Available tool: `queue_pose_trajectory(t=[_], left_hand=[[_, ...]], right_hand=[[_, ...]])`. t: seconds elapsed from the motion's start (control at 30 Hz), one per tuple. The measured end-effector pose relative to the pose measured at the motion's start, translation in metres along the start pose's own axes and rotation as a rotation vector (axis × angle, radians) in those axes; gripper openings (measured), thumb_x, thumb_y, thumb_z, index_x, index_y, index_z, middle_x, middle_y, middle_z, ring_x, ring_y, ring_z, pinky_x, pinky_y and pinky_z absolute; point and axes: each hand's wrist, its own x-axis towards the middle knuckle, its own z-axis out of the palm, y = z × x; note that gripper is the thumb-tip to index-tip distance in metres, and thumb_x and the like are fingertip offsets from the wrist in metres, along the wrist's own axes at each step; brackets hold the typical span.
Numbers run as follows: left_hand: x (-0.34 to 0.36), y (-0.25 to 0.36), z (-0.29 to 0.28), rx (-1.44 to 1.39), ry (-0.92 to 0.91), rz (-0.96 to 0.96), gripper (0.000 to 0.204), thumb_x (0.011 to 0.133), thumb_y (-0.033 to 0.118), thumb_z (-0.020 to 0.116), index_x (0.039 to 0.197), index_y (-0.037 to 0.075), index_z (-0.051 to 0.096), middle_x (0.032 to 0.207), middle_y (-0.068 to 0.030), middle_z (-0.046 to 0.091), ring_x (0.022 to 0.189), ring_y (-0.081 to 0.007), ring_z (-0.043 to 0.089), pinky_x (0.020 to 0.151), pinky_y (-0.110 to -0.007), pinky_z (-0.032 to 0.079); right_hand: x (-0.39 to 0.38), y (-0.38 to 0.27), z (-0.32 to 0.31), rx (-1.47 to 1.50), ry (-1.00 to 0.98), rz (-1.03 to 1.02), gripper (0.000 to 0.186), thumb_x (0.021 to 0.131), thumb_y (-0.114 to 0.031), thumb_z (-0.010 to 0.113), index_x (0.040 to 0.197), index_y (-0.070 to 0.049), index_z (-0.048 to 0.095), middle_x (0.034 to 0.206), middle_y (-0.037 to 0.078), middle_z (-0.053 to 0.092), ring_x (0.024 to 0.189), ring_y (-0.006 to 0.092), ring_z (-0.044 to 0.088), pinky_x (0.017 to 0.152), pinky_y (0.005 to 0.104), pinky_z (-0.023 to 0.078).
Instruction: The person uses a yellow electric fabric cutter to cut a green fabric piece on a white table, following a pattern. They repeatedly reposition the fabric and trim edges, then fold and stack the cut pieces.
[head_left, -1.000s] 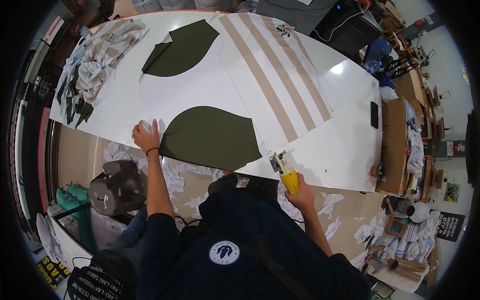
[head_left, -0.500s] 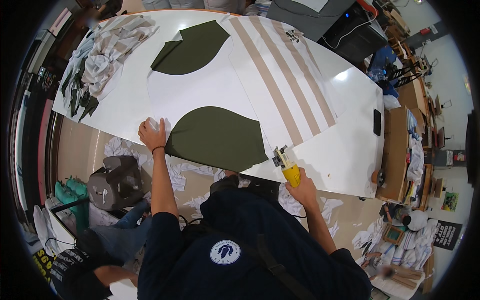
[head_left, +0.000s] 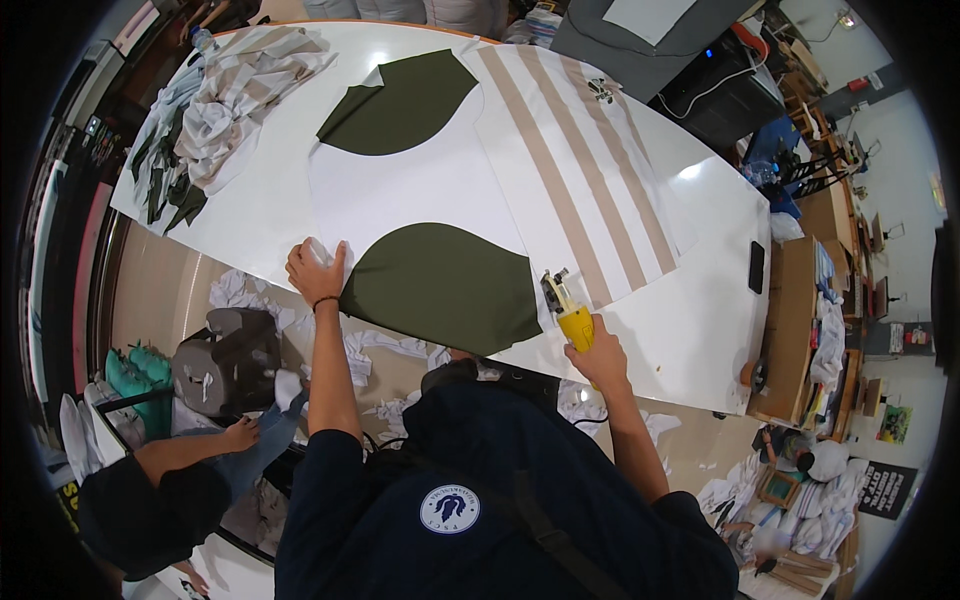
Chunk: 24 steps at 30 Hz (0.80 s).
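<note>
Yellow handheld cutter just right of flat olive fabric panel

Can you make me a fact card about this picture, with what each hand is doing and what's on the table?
Right hand: grips yellow tool
Tool's head: by the near green piece, at its right end
Left hand: at the table's near edge, beside the near green piece; its grip is unclear
Also on table: far green piece, white sheet, striped piece, crumpled cloth, black phone
Floor: white scraps
</note>
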Motion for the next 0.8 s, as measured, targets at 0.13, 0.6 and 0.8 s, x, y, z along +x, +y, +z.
queue_pose_trajectory(t=[0.13,0.6,0.8], left_hand=[[0.0,0.001,-0.001,-0.008,-0.004,-0.006,0.072,0.076,0.057,0.079,0.128,0.01,0.062,0.13,-0.0112,0.053,0.124,-0.0345,0.047,0.103,-0.052,0.04],[-0.001,0.006,-0.005,-0.01,0.007,-0.01,0.07,0.076,0.053,0.08,0.126,0.009,0.061,0.129,-0.0111,0.053,0.123,-0.0336,0.048,0.101,-0.051,0.04],[-0.001,0.004,-0.004,-0.019,0.015,-0.004,0.07,0.076,0.053,0.08,0.126,0.009,0.061,0.129,-0.0117,0.053,0.122,-0.0342,0.048,0.101,-0.051,0.041]], right_hand=[[0.02,-0.017,-0.005,-0.011,-0.006,-0.02,0.064,0.075,-0.038,0.077,0.125,-0.01,0.049,0.095,0.026,0.071,0.089,0.0472,0.069,0.076,0.0546,0.055],[0.084,-0.062,-0.018,-0.016,-0.026,-0.109,0.07,0.075,-0.038,0.074,0.131,-0.009,0.044,0.105,0.024,0.069,0.1,0.0442,0.067,0.084,0.0532,0.054],[0.108,-0.091,-0.029,-0.001,-0.018,-0.143,0.067,0.075,-0.034,0.076,0.128,-0.007,0.045,0.107,0.024,0.069,0.101,0.0442,0.067,0.085,0.0525,0.054]])
